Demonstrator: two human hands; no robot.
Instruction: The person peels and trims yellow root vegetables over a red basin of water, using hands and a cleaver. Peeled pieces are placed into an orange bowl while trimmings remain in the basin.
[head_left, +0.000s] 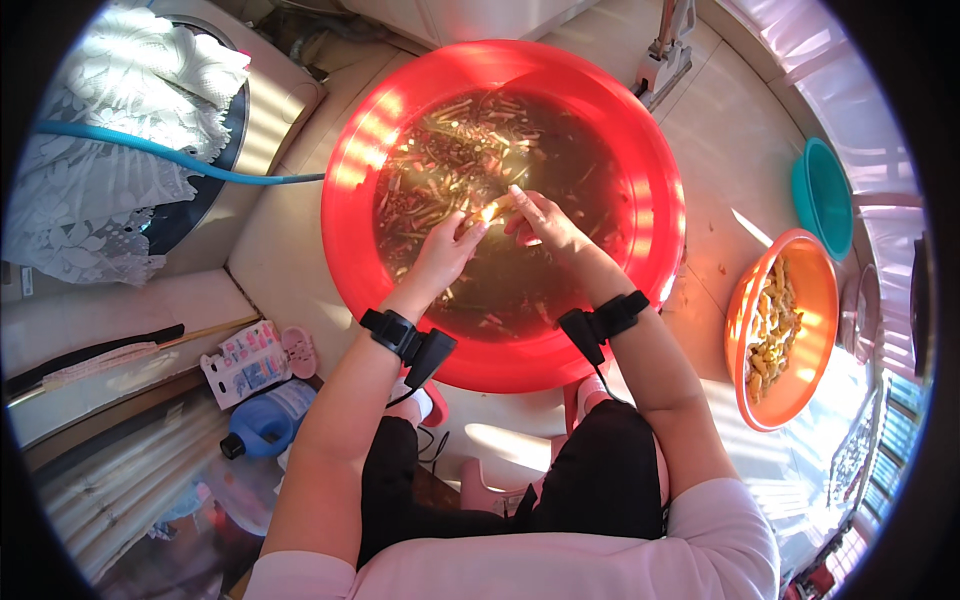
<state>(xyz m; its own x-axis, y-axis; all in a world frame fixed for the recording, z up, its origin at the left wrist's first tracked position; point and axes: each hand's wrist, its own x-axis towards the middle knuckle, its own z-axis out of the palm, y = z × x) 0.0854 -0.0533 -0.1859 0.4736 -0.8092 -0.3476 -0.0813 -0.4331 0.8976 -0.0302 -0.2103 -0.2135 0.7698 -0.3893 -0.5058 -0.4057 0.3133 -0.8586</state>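
Over a large red plastic basin (495, 367), my left hand (442, 251) pinches one end of a small yellowish piece of root or vegetable (491, 210). The thumb and fingers of my right hand (551, 225) are on its other end. Below both hands lies murky brown water (510, 281). Many pale and reddish slender pieces (420, 187) float in it, thickest towards the far left side. My fingers partly cover the piece, so its full shape is hidden.
At the right stand an orange basin (814, 322) holding yellowish pieces (772, 337) and a teal basin (806, 195). A blue hose (187, 161) reaches the red basin's left rim. A blue jug (266, 420) is at lower left; a floor cleaning tool (664, 64) is behind.
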